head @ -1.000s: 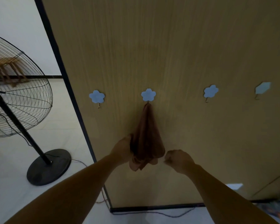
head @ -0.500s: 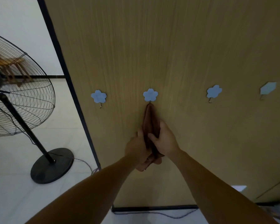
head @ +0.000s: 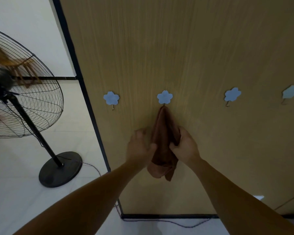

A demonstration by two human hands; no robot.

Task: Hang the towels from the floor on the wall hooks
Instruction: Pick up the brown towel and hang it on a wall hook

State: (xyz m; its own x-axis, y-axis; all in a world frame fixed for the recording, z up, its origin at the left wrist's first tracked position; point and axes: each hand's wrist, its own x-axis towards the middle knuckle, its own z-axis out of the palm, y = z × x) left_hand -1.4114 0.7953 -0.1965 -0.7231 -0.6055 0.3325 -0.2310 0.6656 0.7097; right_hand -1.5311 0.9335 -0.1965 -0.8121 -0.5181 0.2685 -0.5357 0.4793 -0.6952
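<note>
Hung by its top from the second pale-blue flower-shaped hook [head: 164, 97] from the wood-grain wall panel's [head: 210, 48] left edge: brown cloth towel [head: 162, 133], long axis vertical, dropping between both hands. Pinched at its right fold by the right hand [head: 185, 145]; merely touched by the thumb of the loosely spread left hand [head: 139, 146]. Probably just needs releasing.

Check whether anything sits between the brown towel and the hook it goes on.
Nothing visible does. The brown towel already hangs from the second flower hook from the left; the right hand grips its edge and the left hand touches it.
</note>
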